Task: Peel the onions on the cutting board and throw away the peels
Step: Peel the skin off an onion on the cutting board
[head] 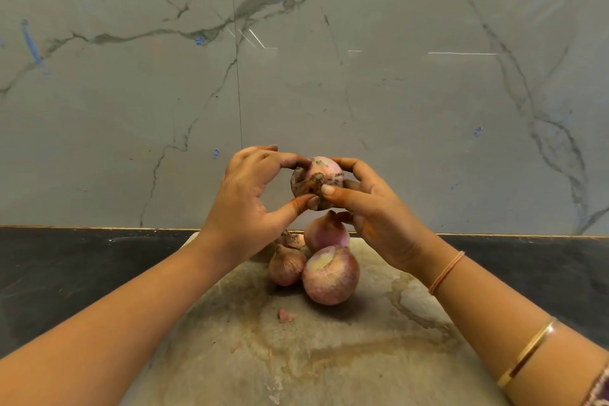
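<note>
Aloft — onion (pixel 324 171) seemingly within right grip (pixel 372 211)

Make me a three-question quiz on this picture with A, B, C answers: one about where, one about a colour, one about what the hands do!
1. Where is the onion being peeled?
A) held above the cutting board
B) lying on it
C) in a bowl

2. What colour is the counter beside the board?
A) white
B) black
C) red

3. What holds that onion?
A) nothing
B) one hand
C) both hands

Answers:
1 A, it is up off the board.
2 B, it is dark on both sides.
3 C, the left hand and right hand both pinch it.
</note>
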### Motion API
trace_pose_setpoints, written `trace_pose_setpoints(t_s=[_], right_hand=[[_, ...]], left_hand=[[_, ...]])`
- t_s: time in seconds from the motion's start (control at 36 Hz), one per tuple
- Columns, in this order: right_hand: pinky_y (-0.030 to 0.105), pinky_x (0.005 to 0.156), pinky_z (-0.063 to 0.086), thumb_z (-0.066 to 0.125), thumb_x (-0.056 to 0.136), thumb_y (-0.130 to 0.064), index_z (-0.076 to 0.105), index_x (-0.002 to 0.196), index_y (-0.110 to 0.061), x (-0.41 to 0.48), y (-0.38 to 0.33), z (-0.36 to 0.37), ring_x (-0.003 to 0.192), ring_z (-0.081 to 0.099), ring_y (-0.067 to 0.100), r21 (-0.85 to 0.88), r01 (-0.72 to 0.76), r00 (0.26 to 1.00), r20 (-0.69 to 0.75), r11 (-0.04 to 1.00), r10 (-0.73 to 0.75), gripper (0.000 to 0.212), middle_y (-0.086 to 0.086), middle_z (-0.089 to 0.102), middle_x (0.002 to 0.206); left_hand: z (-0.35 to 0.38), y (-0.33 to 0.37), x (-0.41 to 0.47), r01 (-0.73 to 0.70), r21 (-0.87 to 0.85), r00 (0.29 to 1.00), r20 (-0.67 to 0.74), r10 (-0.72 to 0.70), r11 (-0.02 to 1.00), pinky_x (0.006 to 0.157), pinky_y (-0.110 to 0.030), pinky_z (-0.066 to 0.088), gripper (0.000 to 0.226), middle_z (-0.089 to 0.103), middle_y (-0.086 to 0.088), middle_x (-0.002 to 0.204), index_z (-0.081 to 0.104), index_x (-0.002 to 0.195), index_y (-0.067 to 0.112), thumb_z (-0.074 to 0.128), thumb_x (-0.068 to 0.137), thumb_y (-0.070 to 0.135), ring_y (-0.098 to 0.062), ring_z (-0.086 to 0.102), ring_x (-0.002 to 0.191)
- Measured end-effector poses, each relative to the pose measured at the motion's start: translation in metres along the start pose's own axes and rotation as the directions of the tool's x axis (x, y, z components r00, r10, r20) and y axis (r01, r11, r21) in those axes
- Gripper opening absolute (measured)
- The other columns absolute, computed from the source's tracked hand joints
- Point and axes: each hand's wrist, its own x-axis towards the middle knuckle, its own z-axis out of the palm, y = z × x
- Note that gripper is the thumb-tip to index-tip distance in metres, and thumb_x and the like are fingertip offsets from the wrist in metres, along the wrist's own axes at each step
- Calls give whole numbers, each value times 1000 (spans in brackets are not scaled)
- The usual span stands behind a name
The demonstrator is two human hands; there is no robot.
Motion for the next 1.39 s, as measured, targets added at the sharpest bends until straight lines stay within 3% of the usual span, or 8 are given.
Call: trace_pose_setpoints(t_s=[0.11,0.47,0.58,0.75,0.83,0.94,1.03,1.39], right_hand=[[20,73,50,72,79,-22,48,122,-25,1,1,-1,100,65,20,13,17,1000,-2,1000,-17,49,13,64,117],[17,73,50,67,69,-27,51,125,-22,0,1,0,106,63,23,-10,27,1000,5,1000,-27,58,11,63,120],[14,69,49,70,84,-15,51,126,-18,-1,0,-1,102,63,19,-21,23,1000,-1,999,-23,46,12,62,121],[11,64,48,62,89,-10,51,124,-19,-2,-1,0,94,64,12,-59,21,999,-24,998,-22,38,10,63,118],[12,66,49,64,88,-12,51,124,-19,-2,-1,2,96,64,14,-98,45,998,-38,994,-48,39,10,64,117],[24,85,55,65,87,-13,51,126,-17,-1,0,3,103,65,18,-127,66,995,-63,990,-74,42,10,64,116],[23,86,55,66,87,-14,50,124,-20,-1,0,4,104,65,18,-143,74,994,-66,987,-84,41,8,64,116],[23,88,54,64,88,-12,50,126,-18,-1,0,2,107,63,19,-134,66,998,-5,989,-67,42,8,61,121]], left_hand=[[-2,2,1,14,-44,1000,-24,-15,999,95,-6,29,36,52,30,105,57,108,36,62,75,51,-11,45,115],[-5,6,0,70,-59,995,-73,-74,996,85,-1,27,36,59,29,93,55,107,39,60,73,48,1,45,105],[-5,9,0,83,-33,993,-87,-85,996,84,-4,29,35,60,28,91,54,105,37,59,72,48,-4,48,99],[-5,16,1,50,111,993,-108,-38,993,80,-34,43,39,62,21,88,62,107,24,57,75,46,-14,55,92],[-5,16,1,-4,206,990,-134,32,979,80,-36,45,31,67,13,86,69,98,18,58,77,39,-17,60,87],[-3,14,1,-67,329,979,-161,126,942,77,-33,43,20,70,5,80,73,85,16,59,81,30,-20,63,79],[-2,13,1,-79,374,975,-165,150,924,74,-34,45,21,70,1,76,72,82,14,58,82,29,-22,65,74],[-8,14,2,110,213,976,-210,-65,971,65,-34,52,21,70,4,76,71,83,13,57,80,29,-16,65,68]])
